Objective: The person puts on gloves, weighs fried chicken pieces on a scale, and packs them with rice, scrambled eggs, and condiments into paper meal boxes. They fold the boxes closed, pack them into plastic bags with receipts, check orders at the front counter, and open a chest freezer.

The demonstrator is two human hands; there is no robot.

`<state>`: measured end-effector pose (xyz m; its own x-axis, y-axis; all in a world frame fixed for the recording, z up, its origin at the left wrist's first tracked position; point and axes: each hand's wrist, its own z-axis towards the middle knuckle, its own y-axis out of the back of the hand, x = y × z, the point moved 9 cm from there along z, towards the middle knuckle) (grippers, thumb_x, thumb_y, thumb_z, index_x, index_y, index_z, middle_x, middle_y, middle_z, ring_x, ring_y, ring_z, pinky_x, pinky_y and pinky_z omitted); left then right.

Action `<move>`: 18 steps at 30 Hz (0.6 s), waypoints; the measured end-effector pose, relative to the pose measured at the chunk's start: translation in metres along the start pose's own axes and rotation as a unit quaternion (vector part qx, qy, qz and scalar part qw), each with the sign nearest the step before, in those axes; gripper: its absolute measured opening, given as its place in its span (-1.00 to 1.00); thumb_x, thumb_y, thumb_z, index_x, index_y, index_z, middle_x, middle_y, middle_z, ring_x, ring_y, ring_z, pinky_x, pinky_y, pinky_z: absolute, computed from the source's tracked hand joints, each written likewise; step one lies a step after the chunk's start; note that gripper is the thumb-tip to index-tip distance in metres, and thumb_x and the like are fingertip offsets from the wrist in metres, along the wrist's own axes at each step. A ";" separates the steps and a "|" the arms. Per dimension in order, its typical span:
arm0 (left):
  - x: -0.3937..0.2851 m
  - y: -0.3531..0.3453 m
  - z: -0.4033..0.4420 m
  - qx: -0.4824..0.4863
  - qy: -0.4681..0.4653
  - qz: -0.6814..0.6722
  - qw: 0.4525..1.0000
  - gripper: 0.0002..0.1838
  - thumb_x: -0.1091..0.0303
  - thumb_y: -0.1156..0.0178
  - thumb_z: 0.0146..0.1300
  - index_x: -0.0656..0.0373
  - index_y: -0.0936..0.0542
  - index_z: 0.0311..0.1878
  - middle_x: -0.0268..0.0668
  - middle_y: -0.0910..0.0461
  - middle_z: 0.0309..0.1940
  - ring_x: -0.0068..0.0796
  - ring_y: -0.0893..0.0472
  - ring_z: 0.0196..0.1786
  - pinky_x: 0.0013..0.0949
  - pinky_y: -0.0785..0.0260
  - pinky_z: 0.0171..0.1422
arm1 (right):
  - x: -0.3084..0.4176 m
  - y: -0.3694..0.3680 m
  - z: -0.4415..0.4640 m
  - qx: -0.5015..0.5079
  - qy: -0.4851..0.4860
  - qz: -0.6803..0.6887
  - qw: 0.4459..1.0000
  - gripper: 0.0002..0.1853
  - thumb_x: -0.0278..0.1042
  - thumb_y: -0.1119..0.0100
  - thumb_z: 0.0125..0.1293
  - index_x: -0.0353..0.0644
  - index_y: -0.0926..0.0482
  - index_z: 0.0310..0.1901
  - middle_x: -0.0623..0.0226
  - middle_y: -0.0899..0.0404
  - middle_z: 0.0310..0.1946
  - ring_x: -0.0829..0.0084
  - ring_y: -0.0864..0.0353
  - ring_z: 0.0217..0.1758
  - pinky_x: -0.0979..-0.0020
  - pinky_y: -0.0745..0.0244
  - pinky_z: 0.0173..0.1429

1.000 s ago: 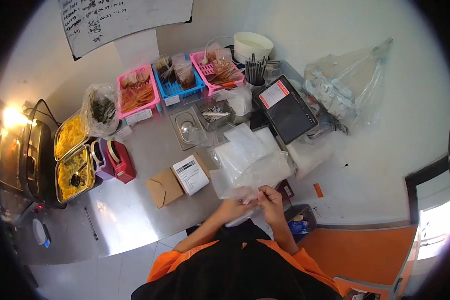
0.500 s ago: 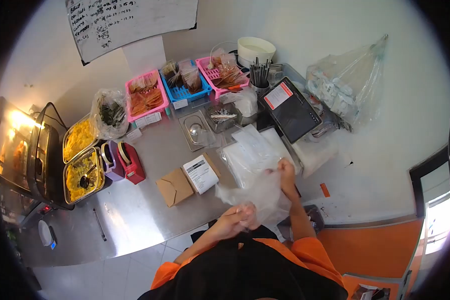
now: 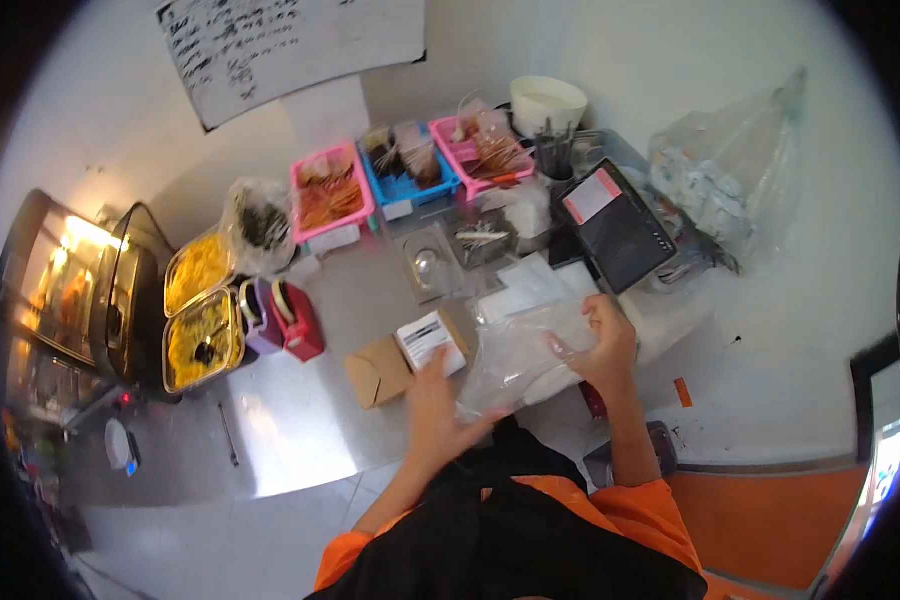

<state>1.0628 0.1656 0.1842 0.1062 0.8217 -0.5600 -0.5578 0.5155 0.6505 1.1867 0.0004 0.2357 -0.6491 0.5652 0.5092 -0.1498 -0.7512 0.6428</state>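
My left hand (image 3: 436,412), slightly blurred, is open with fingers stretched over the front of a brown cardboard box (image 3: 378,372) that bears a white printed slip (image 3: 430,340). Its thumb points right, by the near edge of a clear plastic bag (image 3: 520,362). At the bag's right side is my right hand (image 3: 607,345), thumb and fingers apart, bent over the plastic; whether the thumb presses on it is hard to see. The bag lies loosely spread between both hands, over a stack of white plastic bags (image 3: 525,285).
A tablet (image 3: 618,228) stands behind the bags. Pink (image 3: 332,195) and blue (image 3: 410,175) baskets of packets line the back. Red (image 3: 298,322) and purple (image 3: 260,318) tape dispensers stand beside trays of yellow food (image 3: 202,345). A lit display case (image 3: 70,280) is far left.
The crumpled clear bag is now spread flatter. My left hand has opened and reached forward to the cardboard box; my right hand has opened from a pinch. The view has shifted.
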 end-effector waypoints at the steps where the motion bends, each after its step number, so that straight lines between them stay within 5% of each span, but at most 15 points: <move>1: -0.013 -0.025 0.005 0.044 -0.006 -0.073 0.996 -0.29 0.12 -0.20 -0.01 0.29 -0.17 0.14 -0.08 -0.35 -0.05 -0.16 -0.41 -0.02 -0.21 -0.20 0.05 | 0.027 0.004 0.003 -0.026 0.052 -0.062 0.996 -0.64 -0.20 -0.32 -0.16 -0.17 -0.35 -0.43 0.41 -0.28 -0.55 0.45 -0.29 -0.53 0.45 -0.20 -0.49; 2: -0.022 -0.051 0.007 0.084 -0.006 -0.146 0.986 -0.33 0.15 -0.18 0.01 0.31 -0.18 0.12 -0.09 -0.37 -0.07 -0.21 -0.42 -0.03 -0.25 -0.22 0.05 | 0.053 0.004 0.006 -0.050 0.106 -0.119 0.986 -0.65 -0.20 -0.28 -0.13 -0.18 -0.37 -0.37 0.36 -0.31 -0.47 0.39 -0.33 -0.44 0.40 -0.25 -0.42; 4: 0.004 -0.110 0.001 0.099 0.165 -0.398 0.897 -0.54 0.28 -0.09 0.09 0.30 -0.28 0.02 -0.20 -0.45 -0.23 -0.35 -0.46 -0.14 -0.39 -0.29 -0.08 | 0.074 -0.015 -0.024 -0.048 0.260 -0.105 0.959 -0.64 -0.20 -0.22 -0.07 -0.18 -0.40 -0.27 0.28 -0.33 -0.32 0.27 -0.35 -0.29 0.27 -0.28 -0.28; 5: 0.016 -0.128 -0.012 0.088 0.284 -0.526 0.797 -0.62 0.32 -0.05 0.11 0.29 -0.30 -0.03 -0.23 -0.45 -0.28 -0.39 -0.46 -0.19 -0.42 -0.30 -0.12 | 0.061 -0.031 -0.062 -0.029 0.355 -0.034 0.934 -0.63 -0.20 -0.20 -0.05 -0.17 -0.39 -0.21 0.25 -0.32 -0.26 0.22 -0.34 -0.23 0.19 -0.27 -0.21; 7: 0.023 -0.160 -0.039 0.039 0.462 -0.724 0.510 -0.75 0.39 0.02 0.14 0.27 -0.36 -0.13 -0.28 -0.45 -0.37 -0.46 -0.46 -0.29 -0.48 -0.33 -0.21 | 0.029 -0.052 -0.097 0.043 0.377 0.054 0.924 -0.61 -0.20 -0.16 -0.02 -0.16 -0.39 -0.15 0.20 -0.31 -0.20 0.17 -0.33 -0.16 0.09 -0.24 -0.10; 10: 0.017 -0.168 -0.087 0.103 0.523 -0.806 0.258 -0.90 0.43 0.10 0.16 0.22 -0.38 -0.30 -0.33 -0.39 -0.52 -0.50 -0.42 -0.42 -0.47 -0.33 -0.31 | -0.023 -0.082 -0.096 0.177 0.230 0.020 0.957 -0.64 -0.20 -0.12 0.03 -0.14 -0.39 -0.14 0.17 -0.34 -0.19 0.15 -0.35 -0.15 0.04 -0.22 -0.03; 13: 0.040 -0.163 -0.129 0.076 0.515 -0.827 0.211 -0.93 0.44 0.13 0.15 0.20 -0.34 -0.40 -0.35 -0.34 -0.56 -0.51 -0.37 -0.50 -0.45 -0.31 -0.35 | -0.028 -0.086 -0.102 0.136 0.277 -0.100 0.946 -0.71 -0.25 -0.07 0.09 -0.14 -0.39 -0.15 0.15 -0.38 -0.20 0.15 -0.37 -0.13 0.07 -0.25 -0.01; 15: 0.051 -0.166 -0.136 0.006 0.525 -0.827 0.202 -0.92 0.45 0.14 0.15 0.18 -0.32 -0.44 -0.37 -0.31 -0.58 -0.52 -0.34 -0.53 -0.46 -0.30 -0.39 | -0.004 -0.088 -0.137 0.156 0.392 0.098 0.901 -0.69 -0.28 -0.09 0.08 -0.15 -0.39 -0.13 0.11 -0.39 -0.17 0.12 -0.37 -0.07 0.11 -0.26 0.01; 16: 0.055 -0.165 -0.138 -0.028 0.529 -0.825 0.197 -0.91 0.45 0.15 0.15 0.18 -0.31 -0.45 -0.38 -0.29 -0.59 -0.52 -0.33 -0.55 -0.46 -0.29 -0.41 | -0.011 -0.107 -0.142 0.230 0.362 0.142 0.892 -0.68 -0.29 -0.10 0.07 -0.16 -0.39 -0.12 0.09 -0.39 -0.16 0.11 -0.36 -0.05 0.13 -0.26 0.02; 17: 0.049 -0.166 -0.131 -0.033 0.502 -0.853 0.137 -0.90 0.44 0.16 0.15 0.18 -0.31 -0.46 -0.35 -0.32 -0.57 -0.53 -0.34 -0.55 -0.46 -0.29 -0.43 | -0.018 -0.126 -0.147 0.300 0.323 0.182 0.879 -0.66 -0.30 -0.12 0.06 -0.16 -0.39 -0.11 0.08 -0.40 -0.14 0.10 -0.36 -0.03 0.16 -0.26 0.03; 18: 0.046 -0.158 -0.124 -0.049 0.487 -0.863 0.124 -0.90 0.44 0.17 0.16 0.20 -0.32 -0.42 -0.35 -0.32 -0.57 -0.54 -0.35 -0.54 -0.46 -0.30 -0.43 | -0.043 -0.165 -0.147 0.428 0.196 0.158 0.868 -0.64 -0.31 -0.15 0.03 -0.17 -0.39 -0.10 0.07 -0.40 -0.13 0.10 -0.36 -0.01 0.19 -0.25 0.04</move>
<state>1.0537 0.0919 -0.0081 0.0143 -0.9360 0.3517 -0.4078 -0.3266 -0.8527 1.1297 0.0505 0.0237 -0.7859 0.0917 0.6116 0.5821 -0.2242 0.7816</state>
